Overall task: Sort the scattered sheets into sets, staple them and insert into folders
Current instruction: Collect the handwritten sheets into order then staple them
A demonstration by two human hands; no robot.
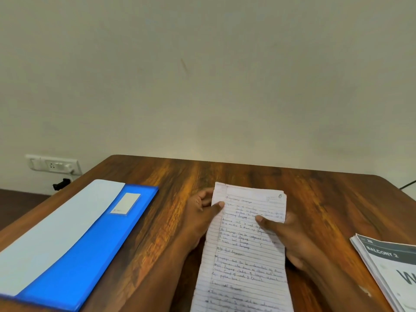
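Observation:
A set of lined, handwritten sheets (245, 251) is held up above the wooden table (225, 174) in the middle of the view. My left hand (200, 217) grips its upper left edge, thumb on the front. My right hand (286, 237) grips the right edge, thumb pressed on the writing. A blue folder (90, 251) lies flat at the left, with a pale flap (51, 230) and a white label (126, 203). A stack of printed sheets (391, 266) lies at the right edge.
The table's far edge meets a plain wall. A wall socket (54, 165) with a dark plug (60, 183) below it sits at the left. A cable (407, 184) runs off the far right corner.

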